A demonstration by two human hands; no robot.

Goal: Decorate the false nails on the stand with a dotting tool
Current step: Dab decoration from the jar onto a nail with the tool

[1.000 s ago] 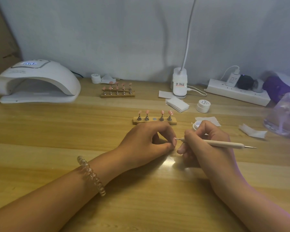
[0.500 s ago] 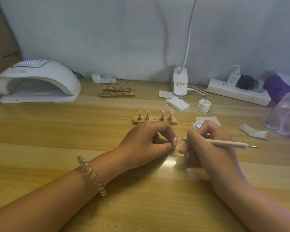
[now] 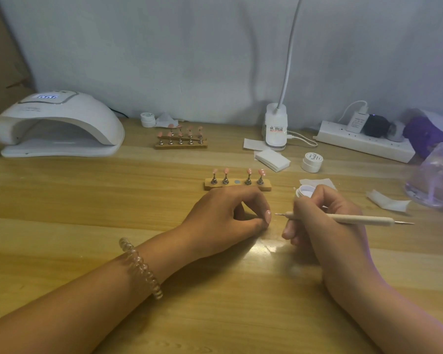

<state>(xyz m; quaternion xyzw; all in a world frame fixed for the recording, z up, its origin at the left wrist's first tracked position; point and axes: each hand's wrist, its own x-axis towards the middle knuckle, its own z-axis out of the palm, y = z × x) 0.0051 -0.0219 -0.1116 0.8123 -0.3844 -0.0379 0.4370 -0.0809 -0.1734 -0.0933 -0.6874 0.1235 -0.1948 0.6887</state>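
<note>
I see left hand (image 3: 225,218) pinching one pink false nail (image 3: 268,216). Right hand (image 3: 322,221) grips dotting tool (image 3: 363,220), tip just short of that nail, not touching. Stand (image 3: 237,185) sits just behind left hand.

Single head-worn view — faces forward and down over table (image 3: 74,215); left hand (image 3: 225,218), right hand (image 3: 325,221) close below, wall (image 3: 189,60) behind.

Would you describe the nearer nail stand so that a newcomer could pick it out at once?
Start from the wooden table; just beyond the left hand lies a small wooden nail stand. Unlike the fuller stands near the wall, it carries four pink nails and a bare round spot mid-row.
</note>
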